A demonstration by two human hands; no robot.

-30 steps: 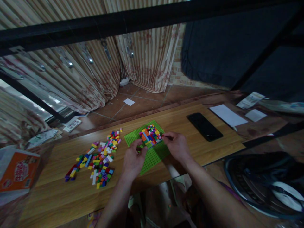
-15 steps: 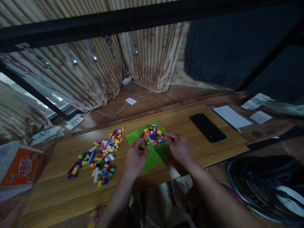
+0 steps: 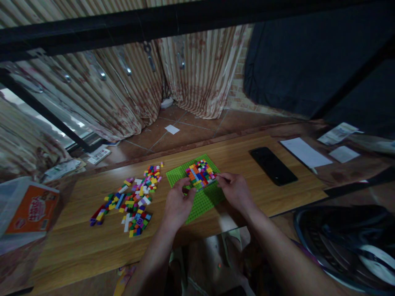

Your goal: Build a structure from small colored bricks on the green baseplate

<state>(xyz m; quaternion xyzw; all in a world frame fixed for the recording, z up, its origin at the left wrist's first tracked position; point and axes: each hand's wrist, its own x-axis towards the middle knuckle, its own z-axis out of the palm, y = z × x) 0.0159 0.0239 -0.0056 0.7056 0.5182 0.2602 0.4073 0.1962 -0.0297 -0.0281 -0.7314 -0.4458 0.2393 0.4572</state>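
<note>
A green baseplate [image 3: 200, 205] lies on the wooden table, with a multicoloured patch of toy bricks [image 3: 200, 174] built on its upper part. At the patch's lower left corner is my left hand [image 3: 179, 203], its thumb and index finger apart with a gap between them. The fingertips are close to the bricks; whether they touch is hard to tell. My right hand [image 3: 236, 191] is at the patch's right edge, thumb and index finger pinched together. Whatever is in that pinch is too small to make out.
Loose toy bricks [image 3: 140, 191] are spread over the table's left half. A black phone [image 3: 273, 165] lies to the right, near a white sheet of paper [image 3: 305, 153]. An orange-labelled box [image 3: 32, 207] stands left of the table, and a dark basket [image 3: 311, 230] sits at lower right.
The whole view has shifted slightly, moving the table and hands a little to the right in the picture. Both hands keep nearly the same place at the brick patch.
</note>
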